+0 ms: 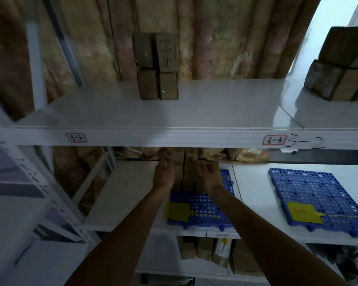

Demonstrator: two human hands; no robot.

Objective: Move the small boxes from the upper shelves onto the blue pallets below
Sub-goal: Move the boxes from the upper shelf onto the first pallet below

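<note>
Fingers of the left hand (163,172) and right hand (210,176) clasp a cluster of small boxes (187,172) over the blue pallet (203,205); next, seemingly, set down, let go; more boxes (156,67) wait above.

Bare pallet (318,195) rightward; shelf beam (174,139) overhead

Four boxes (157,67) stand stacked at twelve o'clock on the upper shelf (112,112); more boxes (339,65) sit at two. Below, two pallets (198,205) (322,195) lie side by side.
</note>
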